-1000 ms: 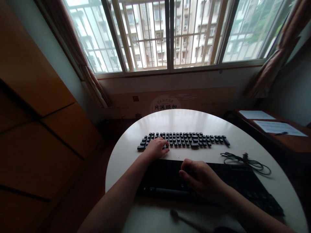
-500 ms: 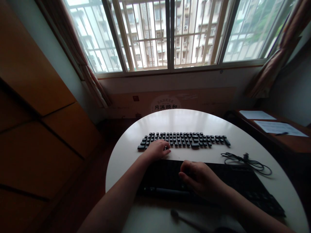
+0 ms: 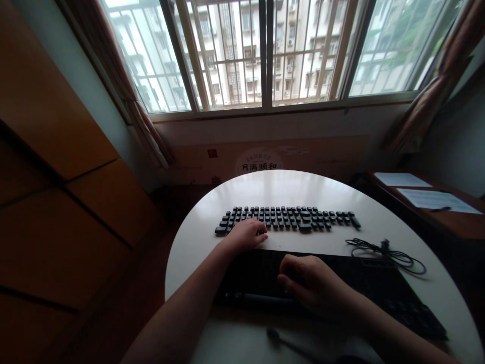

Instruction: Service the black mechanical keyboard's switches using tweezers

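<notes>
Moved since earlier frames: left hand has crept slightly right and nearer along the left end of the keycap rows; right hand has shifted only a little, and leftward.
Unchanged: rows of keycaps, keyboard base and cable lie as before.
Meaning for the work: judged a small adjustment of touch and not a lift; no keycap is visibly raised clear of the rows.
Left hand: palm down, fingers bent onto the near-left keycaps; whether a cap is pinched between the fingertips cannot be told.
Right hand: loosely curled, knuckles up, fingertips down on the left-centre of the keyboard base; whether it grips anything cannot be told.
Keycap rows, place: far half of the round white table, just beyond the keyboard base and parallel to it.
Keycap rows, look: small, dark, loose caps set out in several straight lines, with wider caps in the near line and at the right end; legends too dim to read.
Keyboard base: long black slab along the near side of the table, its surface too dark for detail.
Cable: dark, loosely coiled, right of the rows, near the far right corner of the base.
Near edge: slim dark tool, kind not discernible.
</notes>
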Available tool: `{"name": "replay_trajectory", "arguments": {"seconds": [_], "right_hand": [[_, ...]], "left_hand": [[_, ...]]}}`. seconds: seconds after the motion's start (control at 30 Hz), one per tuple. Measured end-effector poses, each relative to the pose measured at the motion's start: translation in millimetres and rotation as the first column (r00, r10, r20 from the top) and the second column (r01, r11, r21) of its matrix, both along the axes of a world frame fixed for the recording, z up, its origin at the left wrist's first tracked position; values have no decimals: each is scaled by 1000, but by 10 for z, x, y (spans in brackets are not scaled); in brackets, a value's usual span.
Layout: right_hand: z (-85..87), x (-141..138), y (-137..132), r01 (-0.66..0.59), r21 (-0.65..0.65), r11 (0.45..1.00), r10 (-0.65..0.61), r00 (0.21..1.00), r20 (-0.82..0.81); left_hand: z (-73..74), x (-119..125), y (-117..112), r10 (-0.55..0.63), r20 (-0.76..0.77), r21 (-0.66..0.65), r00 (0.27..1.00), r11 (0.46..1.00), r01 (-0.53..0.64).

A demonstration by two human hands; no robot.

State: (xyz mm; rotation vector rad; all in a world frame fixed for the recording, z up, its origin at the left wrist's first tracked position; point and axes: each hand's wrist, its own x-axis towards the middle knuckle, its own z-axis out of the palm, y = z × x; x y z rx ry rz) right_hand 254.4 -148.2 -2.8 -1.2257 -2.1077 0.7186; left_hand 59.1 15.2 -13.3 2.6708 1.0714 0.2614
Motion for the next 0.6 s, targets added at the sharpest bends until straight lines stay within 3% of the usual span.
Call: {"name": "replay_trajectory", "arguments": {"seconds": [0.6], "right_hand": [[14, -2, -14, -4, -16, 1000, 4, 1000, 18]], "left_hand": [[27, 0, -19, 0, -2, -12, 1000, 1000, 0]]}}
